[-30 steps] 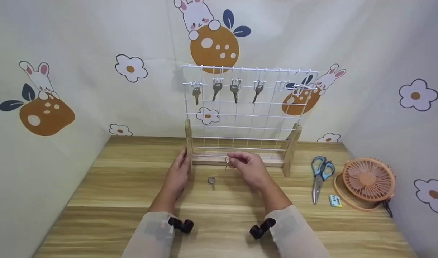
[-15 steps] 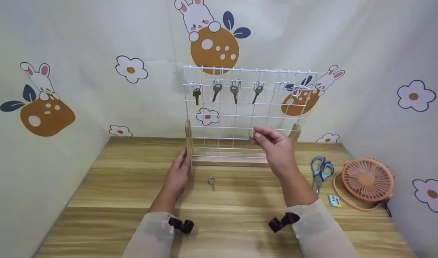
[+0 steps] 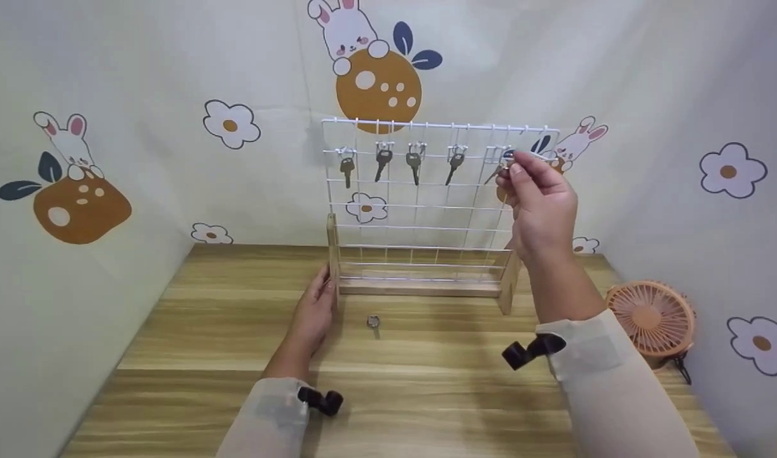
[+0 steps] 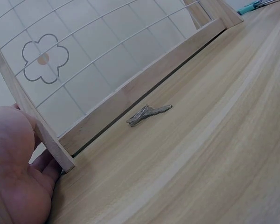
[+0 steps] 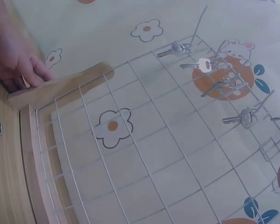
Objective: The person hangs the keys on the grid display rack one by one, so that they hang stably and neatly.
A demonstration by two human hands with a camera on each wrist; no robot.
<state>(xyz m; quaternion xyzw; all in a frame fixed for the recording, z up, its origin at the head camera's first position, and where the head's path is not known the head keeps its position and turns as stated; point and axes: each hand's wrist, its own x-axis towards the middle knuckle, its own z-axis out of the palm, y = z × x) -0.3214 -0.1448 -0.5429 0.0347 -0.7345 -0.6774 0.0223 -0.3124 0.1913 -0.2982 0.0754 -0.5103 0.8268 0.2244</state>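
Note:
A white wire grid rack (image 3: 420, 290) stands on wooden feet. My left hand (image 3: 313, 305) grips its left wooden upright (image 4: 35, 112), some fingers hidden behind it. Up at the rack's top right, my right hand (image 3: 544, 210) pinches a key (image 3: 495, 174) by its ring end, close to a white hook; whether the ring touches the hook I cannot tell. Several keys, among them a silver key (image 3: 455, 166), hang from hooks along the upper row. On the table before the rack lies another key (image 4: 151, 112) with a ring.
An orange fan (image 3: 649, 318) stands at the right, partly behind my right sleeve. In the left wrist view, the scissors' blue handle (image 4: 249, 8) shows past the rack's far foot. A patterned cloth (image 3: 268, 184) hangs behind the wooden table (image 3: 223, 305).
My right hand has risen with the key from the rack's base to its top right hooks. The right sleeve now hides the scissors and the small blue timer-like item. My left hand stays put.

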